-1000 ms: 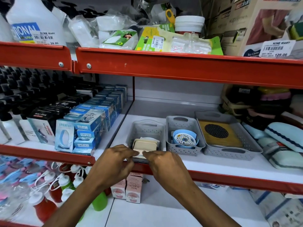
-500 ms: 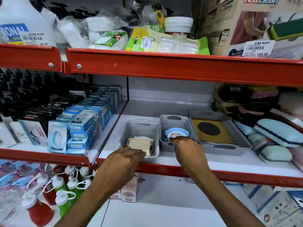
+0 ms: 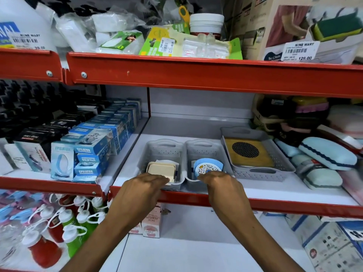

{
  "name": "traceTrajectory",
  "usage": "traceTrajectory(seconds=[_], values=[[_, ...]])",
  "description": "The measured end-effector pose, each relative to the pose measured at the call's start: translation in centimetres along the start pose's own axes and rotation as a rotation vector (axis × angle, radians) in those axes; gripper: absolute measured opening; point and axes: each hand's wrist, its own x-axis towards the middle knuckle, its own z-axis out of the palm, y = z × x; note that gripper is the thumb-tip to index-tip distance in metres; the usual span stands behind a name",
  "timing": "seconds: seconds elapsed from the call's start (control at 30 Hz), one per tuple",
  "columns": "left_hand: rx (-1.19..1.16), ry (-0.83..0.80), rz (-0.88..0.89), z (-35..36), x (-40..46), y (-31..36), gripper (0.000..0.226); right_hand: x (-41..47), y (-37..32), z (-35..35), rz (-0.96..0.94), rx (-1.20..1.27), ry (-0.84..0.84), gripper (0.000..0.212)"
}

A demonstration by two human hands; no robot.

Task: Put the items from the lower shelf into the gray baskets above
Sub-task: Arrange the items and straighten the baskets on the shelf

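Three gray baskets stand on the middle shelf. The left gray basket holds a cream square item. My left hand curls over its front rim, fingertips at the cream item's corner. In the middle gray basket a blue round item stands tilted up. My right hand grips that item's lower edge at the basket's front rim. The large gray basket at the right holds a yellow board with a black mesh circle. Pink boxes stand on the lower shelf under my left wrist.
Blue Epilator boxes fill the shelf to the left, beyond a red divider. Light blue sponges are piled to the right. The red upper shelf edge hangs overhead. Red and green bottles crowd the lower left.
My right hand left the cream item and went to the middle basket, where the blue round item now stands more upright. My left hand stayed at the left basket's front.
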Motion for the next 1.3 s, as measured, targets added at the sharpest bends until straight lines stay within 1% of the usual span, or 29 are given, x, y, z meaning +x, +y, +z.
traceTrajectory(seconds=[0.1,0.2,0.23,0.3,0.33,0.37,0.43,0.47,0.53,0.57,0.63,0.73,0.77,0.83,0.9,0.97,1.03,1.07,1.13,1.2,1.3], values=[[0.002,0.007,-0.001,-0.1,0.0,0.1,0.041,-1.2,-0.5,-0.2,0.010,0.053,-0.013,0.063],[-0.017,0.006,-0.013,-0.1,0.0,0.2,0.038,-1.3,-0.6,-1.0,0.000,0.064,-0.033,0.053],[-0.023,0.007,-0.017,-0.1,0.0,0.2,0.037,-1.3,-0.7,-1.5,0.015,0.078,-0.070,0.050],[-0.032,0.007,-0.026,-0.1,0.0,0.2,0.036,-1.0,-0.7,-2.2,0.048,0.068,-0.226,0.052],[-0.037,0.007,-0.029,-0.2,0.0,0.2,0.036,-1.2,-0.7,-2.3,0.045,0.058,-0.245,0.053],[-0.042,0.008,-0.031,-0.2,0.0,0.2,0.035,-1.3,-0.8,-2.3,0.034,0.045,-0.202,0.052],[-0.047,0.010,-0.030,-0.2,0.0,0.1,0.032,-2.0,-0.9,-1.9,0.003,0.071,-0.050,0.045],[-0.049,0.012,-0.030,-0.1,0.0,0.1,0.028,-2.2,-0.8,-1.6,0.003,0.075,-0.039,0.046],[-0.059,0.009,-0.041,-0.1,0.1,0.0,0.026,-2.4,-0.9,-1.3,0.021,0.034,-0.099,0.057],[-0.062,0.003,-0.048,-0.1,0.1,0.0,0.027,-2.0,-0.7,-1.2,0.030,0.017,-0.091,0.060],[-0.064,-0.005,-0.057,-0.1,0.0,-0.1,0.027,-1.1,-0.6,-1.0,0.028,0.013,-0.056,0.060],[-0.072,-0.016,-0.073,-0.1,0.0,-0.2,0.027,-0.5,-0.6,-0.9,0.076,0.042,-0.162,0.051],[-0.068,-0.018,-0.074,-0.1,0.0,-0.2,0.026,-0.8,-0.7,-1.0,0.049,0.055,-0.125,0.044],[-0.066,-0.027,-0.082,0.0,0.0,-0.3,0.027,-1.9,-0.5,-0.7,-0.042,0.100,0.097,0.033],[-0.064,-0.026,-0.090,0.0,0.0,-0.2,0.027,-2.8,-0.1,-0.6,-0.079,0.134,0.149,0.029],[-0.070,-0.028,-0.101,0.1,0.0,-0.2,0.028,-2.7,0.4,-0.7,-0.104,0.159,0.226,0.028],[-0.073,-0.031,-0.106,0.1,0.0,-0.2,0.029,-2.0,1.9,-1.0,-0.091,0.169,0.339,0.033],[-0.074,-0.029,-0.106,0.1,0.1,-0.1,0.029,-1.8,3.0,-1.3,-0.060,0.160,0.369,0.035],[-0.070,-0.022,-0.114,0.2,0.0,-0.2,0.029,-1.4,5.2,-1.5,0.007,0.112,0.399,0.033],[-0.069,-0.012,-0.129,0.3,0.1,-0.1,0.028,-1.0,7.5,-1.6,0.101,0.027,0.365,0.030],[-0.075,-0.001,-0.155,0.4,0.1,0.2,0.027,-0.4,9.2,-1.4,0.190,-0.060,0.245,0.046]])
